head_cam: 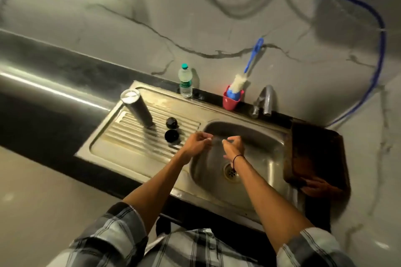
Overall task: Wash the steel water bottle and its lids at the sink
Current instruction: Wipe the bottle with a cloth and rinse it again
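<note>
Both hands (213, 145) over sink (269, 158) edge

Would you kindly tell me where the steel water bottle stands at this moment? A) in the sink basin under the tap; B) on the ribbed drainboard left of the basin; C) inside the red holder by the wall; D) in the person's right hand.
B: the steel water bottle stands on the ribbed drainboard, with two black lids beside it, apart from both hands.
</note>
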